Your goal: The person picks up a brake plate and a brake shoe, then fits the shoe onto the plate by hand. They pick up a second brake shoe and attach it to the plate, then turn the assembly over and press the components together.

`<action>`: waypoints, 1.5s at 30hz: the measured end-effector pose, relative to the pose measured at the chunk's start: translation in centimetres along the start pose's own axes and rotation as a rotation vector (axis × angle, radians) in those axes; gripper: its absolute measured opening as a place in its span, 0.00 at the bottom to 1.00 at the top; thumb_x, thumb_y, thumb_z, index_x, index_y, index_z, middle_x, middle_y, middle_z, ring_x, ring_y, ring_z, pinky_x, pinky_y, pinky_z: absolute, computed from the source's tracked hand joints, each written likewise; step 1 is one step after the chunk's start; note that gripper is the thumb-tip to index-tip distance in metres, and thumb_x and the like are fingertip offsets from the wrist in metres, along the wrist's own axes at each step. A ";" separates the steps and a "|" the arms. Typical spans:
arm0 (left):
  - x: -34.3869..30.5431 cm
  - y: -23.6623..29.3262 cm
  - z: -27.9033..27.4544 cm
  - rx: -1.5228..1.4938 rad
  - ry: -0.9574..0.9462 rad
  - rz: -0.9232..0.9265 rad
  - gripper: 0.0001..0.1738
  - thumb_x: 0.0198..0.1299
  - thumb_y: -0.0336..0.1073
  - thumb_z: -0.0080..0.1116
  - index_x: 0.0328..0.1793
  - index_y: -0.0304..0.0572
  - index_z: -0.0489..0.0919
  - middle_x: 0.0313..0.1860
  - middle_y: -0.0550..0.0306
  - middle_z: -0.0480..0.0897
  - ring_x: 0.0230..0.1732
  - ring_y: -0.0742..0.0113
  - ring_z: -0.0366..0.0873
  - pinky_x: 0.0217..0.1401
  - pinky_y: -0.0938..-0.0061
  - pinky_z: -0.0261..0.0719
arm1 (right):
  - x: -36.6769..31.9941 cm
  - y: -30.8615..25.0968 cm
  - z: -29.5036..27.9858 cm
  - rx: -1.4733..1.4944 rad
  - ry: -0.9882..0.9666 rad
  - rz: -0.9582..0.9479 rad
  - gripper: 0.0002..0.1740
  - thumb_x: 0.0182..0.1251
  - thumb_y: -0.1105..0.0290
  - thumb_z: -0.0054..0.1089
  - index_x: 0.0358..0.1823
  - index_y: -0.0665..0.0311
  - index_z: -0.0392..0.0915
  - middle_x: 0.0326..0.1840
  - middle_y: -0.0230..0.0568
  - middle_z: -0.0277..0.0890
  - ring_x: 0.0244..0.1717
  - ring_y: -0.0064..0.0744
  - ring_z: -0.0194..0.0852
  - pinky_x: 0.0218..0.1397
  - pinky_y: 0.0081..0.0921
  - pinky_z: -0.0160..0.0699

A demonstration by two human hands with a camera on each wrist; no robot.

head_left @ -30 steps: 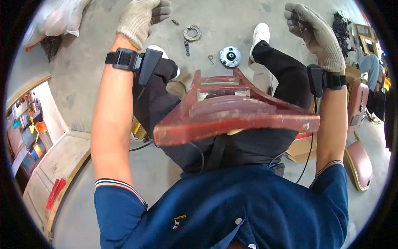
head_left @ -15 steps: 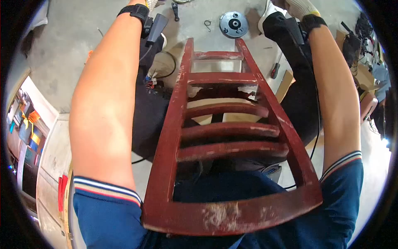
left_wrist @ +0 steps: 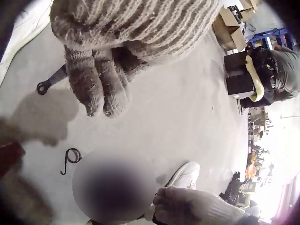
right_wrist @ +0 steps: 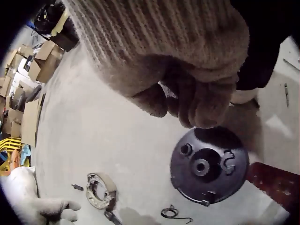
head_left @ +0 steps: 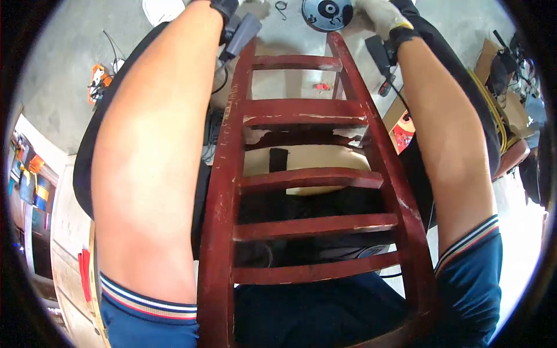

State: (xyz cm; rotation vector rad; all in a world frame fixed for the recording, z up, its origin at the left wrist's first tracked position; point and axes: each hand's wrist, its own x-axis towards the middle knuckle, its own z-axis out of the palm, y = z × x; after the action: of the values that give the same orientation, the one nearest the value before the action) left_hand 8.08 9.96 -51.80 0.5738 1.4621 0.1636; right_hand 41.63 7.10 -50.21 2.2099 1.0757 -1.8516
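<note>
My gloved left hand (left_wrist: 136, 33) hangs over the concrete floor with loosely bent fingers; no held object shows. Behind its fingertips lies a dark metal lever (left_wrist: 52, 78), partly hidden in the left wrist view. My gloved right hand (right_wrist: 183, 79) hovers with relaxed fingers just above a round dark metal brake plate (right_wrist: 187, 164), seemingly holding nothing. On the floor beside the plate are a coiled wire spring (right_wrist: 171, 213) and a ring-shaped pair of brake shoes (right_wrist: 110, 190). Between my arms stands a red wooden chair frame (head_left: 313, 110) with several slats.
A red-handled screwdriver (head_left: 384, 86) lies right of the chair. A cardboard box (head_left: 513, 110) and yellow-edged things are further right. An orange tool (head_left: 98, 81) sits on the floor at the left. Beyond are cartons (right_wrist: 47, 61) and another person's leg (left_wrist: 285, 75).
Both arms have come down and reach forward, and the right hand has moved inward beside the round plate. The head view has tilted, so the chair fills more of it.
</note>
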 end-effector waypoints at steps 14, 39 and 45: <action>-6.8 -1.1 4.4 -0.128 0.029 -0.073 0.20 0.72 0.35 0.44 0.45 0.31 0.87 0.40 0.40 0.91 0.35 0.51 0.91 0.38 0.59 0.89 | -1.4 2.8 1.4 0.190 -0.037 0.184 0.15 0.68 0.61 0.71 0.30 0.63 0.78 0.22 0.30 0.68 0.19 0.26 0.67 0.23 0.27 0.66; -2.5 -2.4 3.4 0.331 0.309 0.153 0.15 0.66 0.38 0.54 0.50 0.43 0.88 0.42 0.49 0.89 0.43 0.54 0.87 0.47 0.61 0.84 | -2.3 -3.1 4.5 0.062 -0.171 -0.021 0.20 0.73 0.65 0.65 0.58 0.73 0.81 0.45 0.39 0.85 0.37 0.25 0.78 0.42 0.23 0.77; -2.2 -2.0 0.6 0.425 0.460 0.080 0.14 0.62 0.40 0.53 0.37 0.44 0.89 0.32 0.52 0.89 0.33 0.59 0.88 0.40 0.63 0.82 | -3.9 -4.4 4.7 0.252 -0.136 -0.018 0.23 0.70 0.65 0.64 0.60 0.72 0.76 0.39 0.41 0.82 0.25 0.25 0.77 0.28 0.22 0.76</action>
State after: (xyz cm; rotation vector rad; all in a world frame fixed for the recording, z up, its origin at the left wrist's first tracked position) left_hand 7.96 7.10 -50.75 0.9867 1.9393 0.0459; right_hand 35.19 6.44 -46.36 2.1615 0.8857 -2.2182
